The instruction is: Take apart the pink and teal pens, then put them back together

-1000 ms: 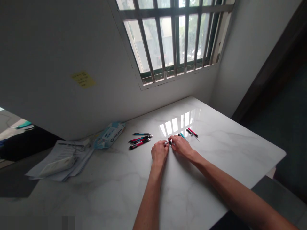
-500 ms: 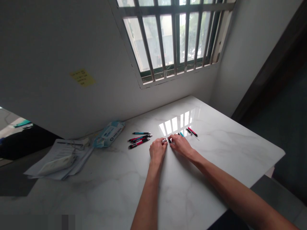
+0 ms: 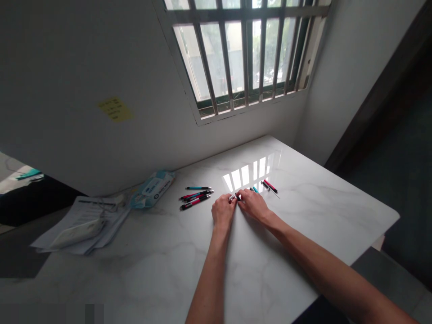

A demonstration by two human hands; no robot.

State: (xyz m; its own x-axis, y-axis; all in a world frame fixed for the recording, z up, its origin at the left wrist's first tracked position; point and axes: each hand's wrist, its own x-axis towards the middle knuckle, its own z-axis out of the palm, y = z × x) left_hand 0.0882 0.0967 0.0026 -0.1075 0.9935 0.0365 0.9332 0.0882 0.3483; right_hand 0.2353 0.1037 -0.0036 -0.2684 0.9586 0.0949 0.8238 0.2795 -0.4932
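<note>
My left hand point(image 3: 223, 210) rests on the table with its fingers closed around a small silvery pen part point(image 3: 231, 197). Just to its right, my right hand point(image 3: 252, 204) pinches a dark pen part point(image 3: 238, 197), its fingertips almost meeting the left ones. Most of both parts is hidden by the fingers. A teal pen barrel point(image 3: 255, 190) shows behind my right hand; whether the hand touches it I cannot tell. Farther right lie a red pen barrel point(image 3: 271, 186) and a thin refill point(image 3: 275, 192) with small dark pieces beside them.
Several red, teal and black pens point(image 3: 195, 198) lie left of my hands. A blue-and-white wipes pack point(image 3: 153, 189) is near the wall. Papers point(image 3: 97, 207) with a white device point(image 3: 79, 232) on top sit at the marble table's point(image 3: 151, 270) left side.
My left hand has shifted slightly right, bringing the two held parts closer together. The pens and loose parts lie as before; the view has moved a little.
</note>
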